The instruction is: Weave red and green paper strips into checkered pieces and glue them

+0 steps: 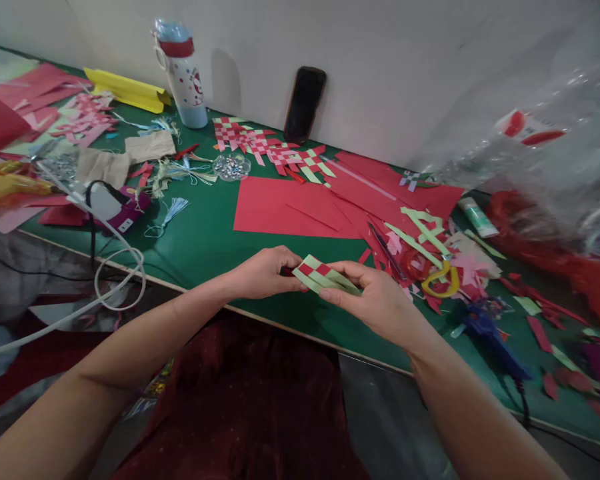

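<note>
A small woven paper piece (314, 269) in light green and red checks is held between both hands above the green table's front edge. My left hand (275, 272) pinches its left corner between thumb and fingers. On the other side, my right hand (367, 293) grips the piece with the thumb on top and the fingers behind. Loose green strips run from the weave toward the right palm. Just beyond the hands lies a red paper sheet (265, 207). Woven red, pink and green paper pieces (275, 150) lie farther back.
A water bottle (185, 80) and a phone (305, 103) stand by the wall. To the right are yellow-handled scissors (443, 280), a glue stick (479, 217), a blue glue gun (495, 340) and paper scraps. Tassels (173, 213), a dish of beads (231, 167) and a white cable (130, 257) are left.
</note>
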Tool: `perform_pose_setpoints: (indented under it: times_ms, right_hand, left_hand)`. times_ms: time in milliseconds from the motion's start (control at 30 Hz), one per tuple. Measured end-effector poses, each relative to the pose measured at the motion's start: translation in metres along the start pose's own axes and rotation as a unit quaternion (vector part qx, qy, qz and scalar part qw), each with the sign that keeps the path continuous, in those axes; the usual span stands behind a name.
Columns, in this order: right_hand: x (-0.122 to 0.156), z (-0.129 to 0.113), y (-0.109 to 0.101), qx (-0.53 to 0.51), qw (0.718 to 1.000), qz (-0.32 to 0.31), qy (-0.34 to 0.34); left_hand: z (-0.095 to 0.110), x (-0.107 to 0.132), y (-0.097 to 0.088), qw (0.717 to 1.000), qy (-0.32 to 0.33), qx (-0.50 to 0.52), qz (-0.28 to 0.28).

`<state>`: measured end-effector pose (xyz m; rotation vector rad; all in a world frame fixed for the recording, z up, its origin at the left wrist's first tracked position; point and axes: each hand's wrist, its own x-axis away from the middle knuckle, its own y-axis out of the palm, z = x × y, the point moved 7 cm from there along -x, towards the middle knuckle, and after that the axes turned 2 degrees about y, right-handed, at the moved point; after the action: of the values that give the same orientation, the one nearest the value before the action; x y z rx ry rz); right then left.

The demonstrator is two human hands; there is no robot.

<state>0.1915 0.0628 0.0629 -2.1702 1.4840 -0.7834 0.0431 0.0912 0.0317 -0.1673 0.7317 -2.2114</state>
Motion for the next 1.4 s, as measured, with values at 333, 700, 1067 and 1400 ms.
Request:
perform_pose_setpoints:
  times_ms: [333, 700, 1067, 1400]
  right_hand:
    - [-0.003, -0.004, -0.003, 0.073, 0.997, -0.007, -0.001]
    - [-0.008, -0.012, -0.006, 0.09, 0.995, 0.008, -0.048]
    - [0.022, -0.04, 0.024, 0.389, 0.805, 0.222, -0.389]
    - [0.029, -0.011, 0.067, 0.409, 0.822, 0.173, -0.357]
  left_hand:
    - [0.014, 0.005, -0.01, 0.999, 0.035, -0.007, -0.016]
    - [0.019, 0.002, -0.03, 0.99, 0.1, -0.067, 0.078]
    - [0.028, 0.05, -0.024, 0.907, 0.229, -0.279, 0.218]
    - [0.017, 0.09, 0.017, 0.925, 0.178, -0.314, 0.122]
